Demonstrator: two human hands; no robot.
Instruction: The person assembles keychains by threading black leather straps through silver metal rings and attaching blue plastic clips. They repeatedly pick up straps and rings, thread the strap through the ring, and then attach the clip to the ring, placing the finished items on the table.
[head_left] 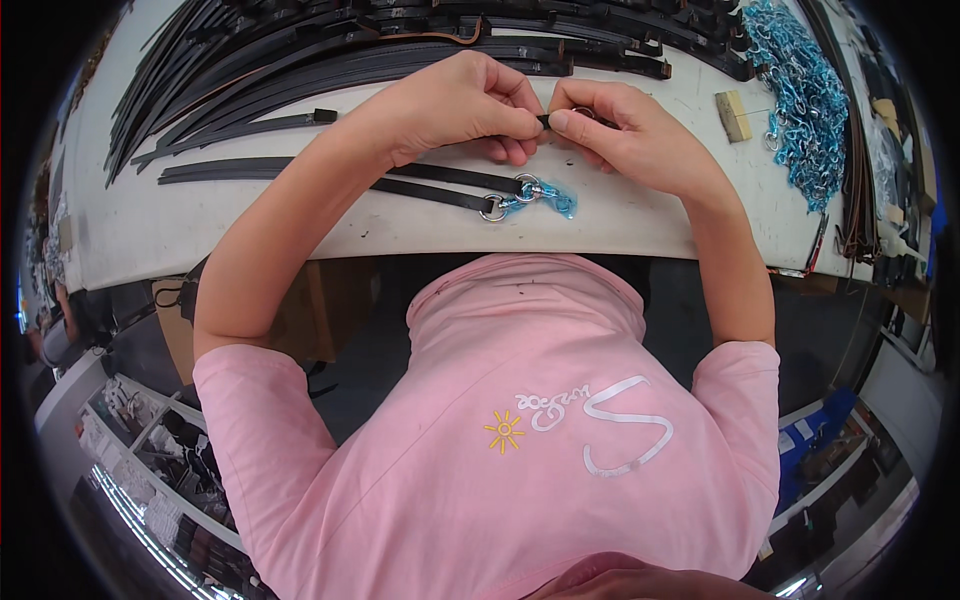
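Note:
Above the table's near half my two hands meet. My left hand [495, 110] pinches a dark strap end [543, 122] between thumb and fingers. From the other side my right hand [625, 130] closes on the same piece, and part of a metal ring [583, 113] shows at its fingertips. Most of the held strap is hidden by my fingers. Just below my hands lie two finished-looking black straps [440, 193], each with a metal ring [492, 207] and a clasp wrapped in blue plastic [555, 197]. My left forearm crosses over them.
Many black straps [290, 90] are piled along the far side of the white table [340, 225]. To the right are a yellowish block [733, 117], a heap of metal clasps in blue plastic [800, 100] and hanging brown strips [862, 190]. A red-handled tool [815, 245] lies near the right edge.

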